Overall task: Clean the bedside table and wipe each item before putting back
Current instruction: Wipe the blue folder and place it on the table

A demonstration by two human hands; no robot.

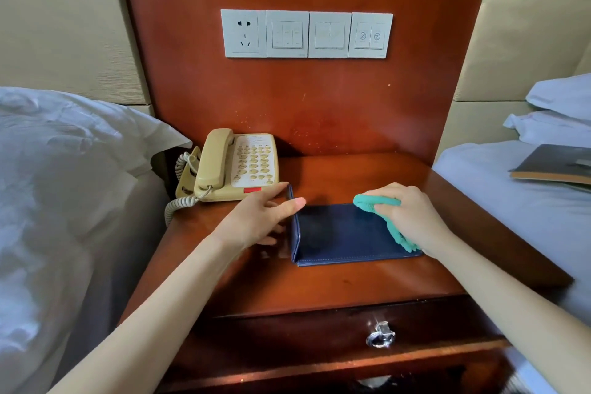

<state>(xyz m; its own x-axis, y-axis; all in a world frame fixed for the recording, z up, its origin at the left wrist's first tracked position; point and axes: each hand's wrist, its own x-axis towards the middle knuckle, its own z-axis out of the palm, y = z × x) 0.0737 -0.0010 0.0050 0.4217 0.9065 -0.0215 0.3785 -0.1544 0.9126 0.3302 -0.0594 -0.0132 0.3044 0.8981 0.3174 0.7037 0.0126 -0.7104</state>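
A dark blue leather folder (339,235) is lying open on the bedside table (319,285), toward the right of the top, with one flap flat on the wood and the other standing up along its left edge. The left hand (262,217) is propping that raised flap: thumb laid over its top edge on the inner side, fingers spread behind it on the outer side. This is probably so the inner face stays exposed and the folder does not slide under the wiping. The right hand (406,214) is gripping a bunched teal cloth (380,205) with its fingers curled over it, pressing it down on the flat flap at the folder's right end; the cloth is trailing out beneath the palm toward the near right corner. I judge the folder's inside is being wiped now, one item among several.

Just beside the raised flap, at the back left of the table, a beige corded telephone (238,165) is sitting with its handset in the cradle and its coiled cord hanging off the left edge, likely left in place until its own turn. A notebook (556,165) is lying on the bed (511,201) to the right, well apart from the table, perhaps set aside there during cleaning. Above, a row of wall switches and a socket (307,33) is fixed to the wooden panel, and a drawer with a metal pull (380,334) is sitting below the tabletop.
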